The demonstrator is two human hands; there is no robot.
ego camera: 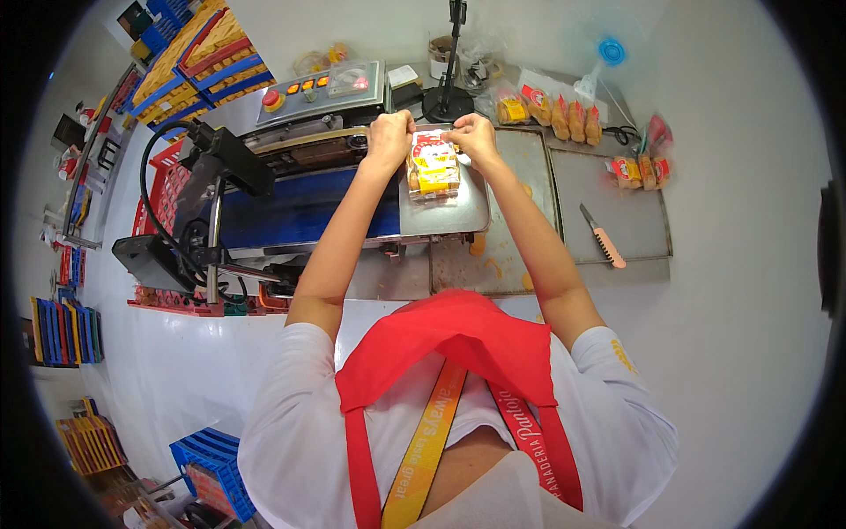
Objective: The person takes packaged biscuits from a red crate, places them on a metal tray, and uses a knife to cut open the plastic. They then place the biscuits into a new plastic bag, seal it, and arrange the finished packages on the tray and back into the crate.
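Observation:
A clear plastic bag of baked goods (433, 168) with red and yellow print lies on the metal plate (443, 220) at the end of a blue conveyor belt (297, 208). My left hand (391, 137) has its fingers closed at the bag's upper left corner. At the upper right corner, my right hand (474, 137) pinches the bag's edge between thumb and fingers. The top edge of the bag runs between both hands. What the left fingertips grip is partly hidden.
Left stands a camera-like device on a bracket (228, 159); behind is a control box (324, 92). A black stand (448, 102) rises beyond my hands. Packed bags (558, 116) and a knife with a pink handle (605, 241) lie right. Stacked crates (198, 66) stand back left.

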